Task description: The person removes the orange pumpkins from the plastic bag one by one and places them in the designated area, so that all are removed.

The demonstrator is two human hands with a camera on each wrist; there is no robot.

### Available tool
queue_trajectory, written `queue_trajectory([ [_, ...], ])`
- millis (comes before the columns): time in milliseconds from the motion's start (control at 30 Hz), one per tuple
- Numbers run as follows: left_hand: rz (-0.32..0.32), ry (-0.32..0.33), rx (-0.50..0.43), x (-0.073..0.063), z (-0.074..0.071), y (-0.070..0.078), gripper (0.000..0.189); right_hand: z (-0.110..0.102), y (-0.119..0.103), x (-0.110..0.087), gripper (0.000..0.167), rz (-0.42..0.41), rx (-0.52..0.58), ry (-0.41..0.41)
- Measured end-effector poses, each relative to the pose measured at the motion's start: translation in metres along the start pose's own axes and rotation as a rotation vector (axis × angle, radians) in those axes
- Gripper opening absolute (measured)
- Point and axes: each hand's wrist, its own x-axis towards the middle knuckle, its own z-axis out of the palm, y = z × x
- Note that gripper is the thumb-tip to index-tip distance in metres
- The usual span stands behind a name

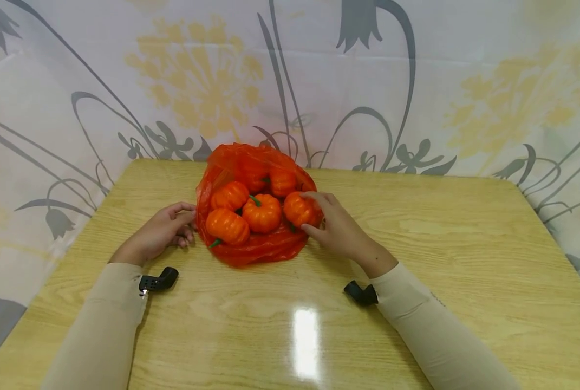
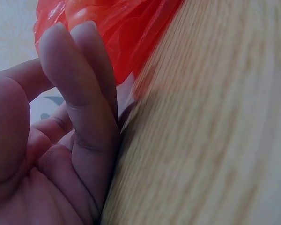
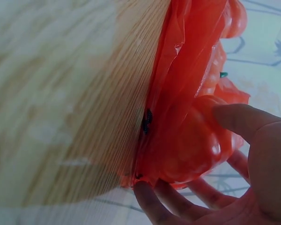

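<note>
An orange plastic bag (image 1: 270,253) lies spread open on the table, with several small orange pumpkins inside. Around the rightmost pumpkin (image 1: 299,209), my right hand (image 1: 338,230) curls its thumb and fingers. In the right wrist view the thumb rests on this pumpkin (image 3: 201,140), and the fingers reach round its other side, with part of the bag film over it. My left hand (image 1: 165,233) lies at the bag's left edge, its fingers loosely bent. In the left wrist view, fingertips stand close to the bag (image 2: 136,37); nothing shows in the palm.
Other pumpkins in the bag include one at the middle (image 1: 262,213) with a green stem and one at the front left (image 1: 227,226). The wooden table (image 1: 441,233) ends at a flower-patterned cloth backdrop (image 1: 309,81). Black wrist devices (image 1: 159,280) sit at both sleeves.
</note>
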Motion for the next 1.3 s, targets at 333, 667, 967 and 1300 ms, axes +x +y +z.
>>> queue_trajectory([
  [333, 0.006, -0.004, 0.012, 0.0012, -0.0014, -0.0002, 0.042, 0.0006, 0.002, 0.002, 0.062, 0.016, 0.005, -0.005],
  [667, -0.014, 0.0, 0.022, 0.0009, -0.0005, -0.0029, 0.044, 0.0025, -0.0022, -0.0013, 0.075, 0.02, -0.042, -0.009],
  [967, -0.014, -0.006, 0.001, 0.001, -0.0017, -0.0011, 0.046, 0.0024, -0.0052, -0.0039, 0.066, 0.038, -0.108, -0.035],
  [1300, -0.017, 0.011, 0.004, 0.001, -0.0004, 0.0005, 0.035, 0.0035, -0.0053, -0.0044, 0.073, 0.051, -0.077, -0.006],
])
